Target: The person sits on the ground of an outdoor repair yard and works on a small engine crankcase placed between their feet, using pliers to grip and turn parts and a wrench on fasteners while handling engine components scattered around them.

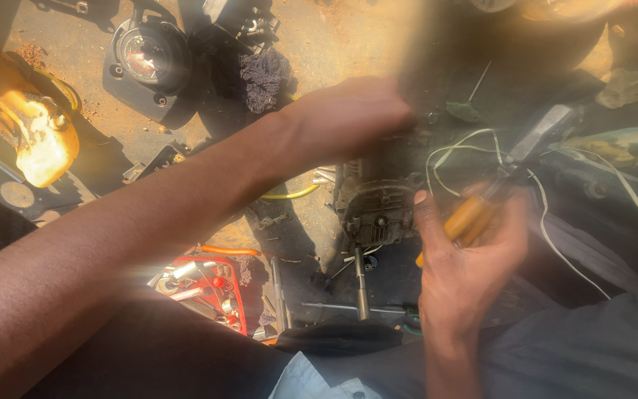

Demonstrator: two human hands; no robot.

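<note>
my left hand (348, 118) lies curled over the top of a dark metal engine part (376, 201), fingers pressing on its upper edge, though glare blurs them so i cannot tell if they grip anything small. my right hand (467, 258) is closed around the orange handle of a screwdriver (472, 216), whose shaft points up and to the right, just beside the engine part. pale wires (467, 140) loop from the part across to the right. the part sits over sandy ground (334, 44), with long socket bars (361, 281) lying below it. a red tool tray (212, 288) with sockets rests under my left forearm. further away on the ground lie a round gauge housing (145, 63), a dark rag (266, 77) and a yellow lamp lens (38, 137).
</note>
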